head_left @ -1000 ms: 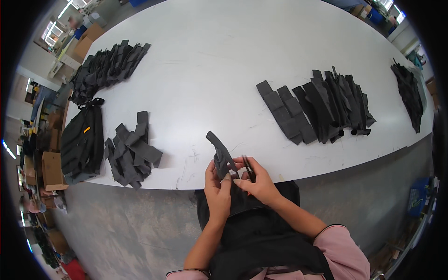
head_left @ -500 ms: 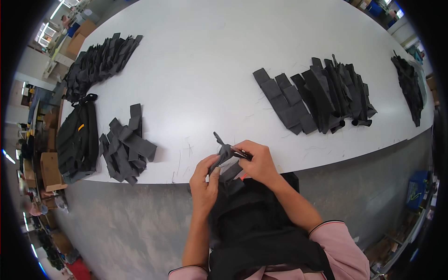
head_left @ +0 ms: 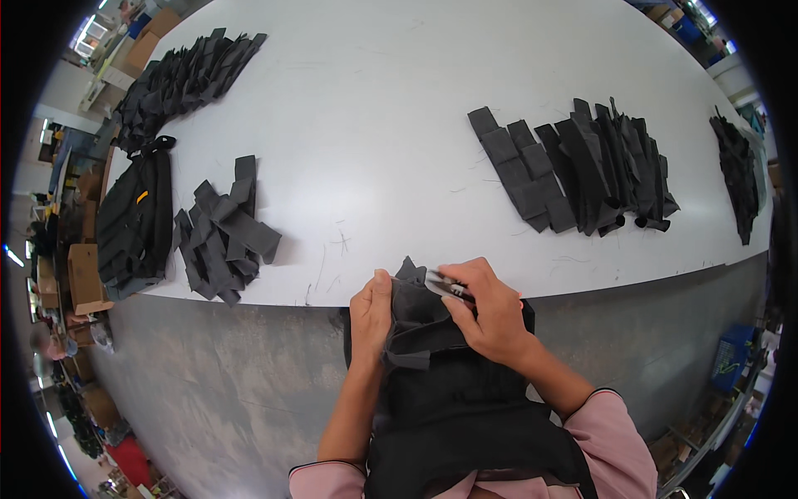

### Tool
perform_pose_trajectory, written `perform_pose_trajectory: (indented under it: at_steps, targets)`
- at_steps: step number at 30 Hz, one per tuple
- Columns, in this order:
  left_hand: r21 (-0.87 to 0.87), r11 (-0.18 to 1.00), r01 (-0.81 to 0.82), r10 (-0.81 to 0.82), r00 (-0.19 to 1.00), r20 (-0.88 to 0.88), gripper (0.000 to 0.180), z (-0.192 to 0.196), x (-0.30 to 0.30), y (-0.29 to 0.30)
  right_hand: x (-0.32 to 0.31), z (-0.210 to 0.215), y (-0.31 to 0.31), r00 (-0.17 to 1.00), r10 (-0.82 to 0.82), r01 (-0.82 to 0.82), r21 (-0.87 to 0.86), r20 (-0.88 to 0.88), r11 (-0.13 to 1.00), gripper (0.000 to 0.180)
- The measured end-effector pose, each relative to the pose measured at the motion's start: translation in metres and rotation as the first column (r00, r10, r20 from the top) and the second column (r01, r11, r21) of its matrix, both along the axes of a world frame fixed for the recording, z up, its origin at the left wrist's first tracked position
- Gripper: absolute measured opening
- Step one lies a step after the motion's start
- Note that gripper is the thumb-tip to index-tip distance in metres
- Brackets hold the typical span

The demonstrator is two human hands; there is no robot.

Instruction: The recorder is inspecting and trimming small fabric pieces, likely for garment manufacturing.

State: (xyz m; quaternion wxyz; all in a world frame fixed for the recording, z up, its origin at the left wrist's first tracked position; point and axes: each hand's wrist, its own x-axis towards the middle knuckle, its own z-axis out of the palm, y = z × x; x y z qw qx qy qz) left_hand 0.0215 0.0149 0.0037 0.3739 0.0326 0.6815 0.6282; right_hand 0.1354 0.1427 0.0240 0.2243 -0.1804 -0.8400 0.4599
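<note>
Wide white table (head_left: pixel 399 100), curved by the lens, grey floor (head_left: pixel 233 391) below its near edge. Across the top: a long fanned row of black fabric pieces (head_left: pixel 179 79) at far left, a second overlapping row of black strips (head_left: pixel 582 166) at right, a thin dark stack (head_left: pixel 738 166) at the far right edge. Nearer left, a black bag-like bundle (head_left: pixel 133 220) with a small orange mark, and just beside it a loose heap of folded black strips (head_left: pixel 220 237). At the table's near edge, in the lap, a black fabric piece (head_left: pixel 424 324), bunched and folded, resting against a dark apron. Left hand (head_left: pixel 371 314) closed on that piece's left side, thumb on top, fingers wrapped under. Right hand (head_left: pixel 490 312) curled around small thread snips (head_left: pixel 449 287), fingers pinched on the metal handles, blades pointing left toward the upper fold of the cloth. Probably mid-trim: cleaning stray thread off one piece, with untrimmed and finished piles well apart on either side, though which pile is which cannot be told. Next move likely calls for holding the fold taut with the left, bringing the tips right to the thread, clipping close without nicking the fabric.
</note>
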Motion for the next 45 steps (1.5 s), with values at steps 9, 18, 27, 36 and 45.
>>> perform_pose_trajectory:
  at_steps: [9,18,27,36,45]
  targets:
    - [-0.054,0.999,-0.002,-0.003,0.995,-0.096,0.045,0.009,0.004,0.005,-0.005,0.008,0.002,0.993,0.119,-0.112,0.247,-0.012,0.963,0.036]
    - [-0.066,0.998,0.019,-0.028,0.99,-0.138,0.042,0.008,0.004,0.004,-0.009,0.0,-0.002,0.991,0.083,-0.035,0.392,-0.105,0.919,0.037]
    - [-0.062,0.998,0.016,-0.024,0.992,-0.128,0.043,0.004,0.002,0.005,0.0,0.0,0.0,0.995,0.056,-0.029,0.304,-0.082,0.952,0.038]
    - [-0.08,0.996,0.047,-0.057,0.991,-0.121,0.042,0.007,0.003,0.005,-0.006,-0.008,-0.002,0.995,0.04,-0.015,0.252,-0.095,0.968,0.035]
    - [-0.03,0.995,0.098,-0.097,0.995,0.037,0.044,-0.001,-0.003,-0.001,-0.006,-0.005,0.005,0.996,0.073,-0.067,0.11,-0.045,0.992,0.032]
